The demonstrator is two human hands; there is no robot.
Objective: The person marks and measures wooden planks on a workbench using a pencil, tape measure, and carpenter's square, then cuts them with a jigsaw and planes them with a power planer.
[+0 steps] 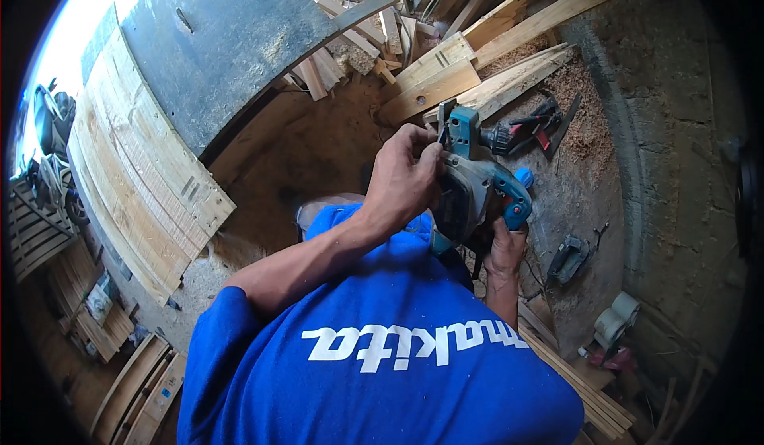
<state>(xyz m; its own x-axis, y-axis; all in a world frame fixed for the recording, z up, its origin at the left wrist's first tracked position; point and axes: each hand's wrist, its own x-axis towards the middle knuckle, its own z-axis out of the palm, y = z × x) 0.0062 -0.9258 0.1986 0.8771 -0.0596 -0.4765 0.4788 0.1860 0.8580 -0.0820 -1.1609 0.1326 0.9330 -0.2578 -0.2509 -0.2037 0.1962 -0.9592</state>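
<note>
Teal-bodied handheld electric planer with a dark sole plate (pixel 469 186) held up at chest height, clear of the ground — carried between both hands, not resting on anything

Right hand (pixel 505 250) underneath, grip wrapped closed round the teal loop handle at the rear of the tool; fingers hidden behind the handle, thumb side showing. This hand bears the weight

Left hand (pixel 406 178) on top at the front end, grip narrow: fingertips pinched together at a small part by the front of the housing. What sits between the fingertips is too small to tell

Key relation: the planer's long axis runs from the lower right (handle, right hand) up and left toward the nose, so the worked-on spot lies straight ahead of the left fingertips and well away from the right palm — the left hand is the nearer one to that front fitting

Around: pale rough-sawn timber offcuts (pixel 434 79) piled beyond the tool; a red-and-black power tool (pixel 529 131) lying on sawdust just past the planer's nose; a small dark tool (pixel 569 258) on the dusty floor to the right; curved pale plank panel (pixel 139 174) leaning at the left
</note>
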